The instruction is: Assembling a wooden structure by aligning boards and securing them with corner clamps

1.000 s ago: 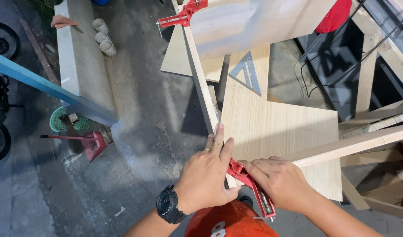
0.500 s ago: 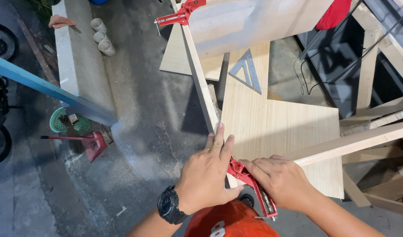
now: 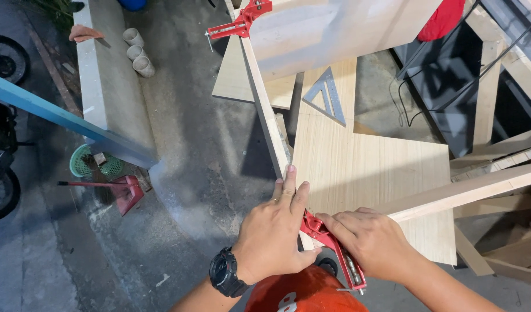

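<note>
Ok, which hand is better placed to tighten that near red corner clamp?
Probably the right hand: it lies on the near clamp, beside its screw. The left hand lies flat over the corner, fingers along the upright board.

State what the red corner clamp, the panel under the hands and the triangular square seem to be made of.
Red corner clamp: probably painted metal, with a bare steel screw.
Panel: pale unfinished wood or plywood, with straight grain lines showing.
Triangular square: likely aluminium or steel, dull grey with a matte sheen.
</note>
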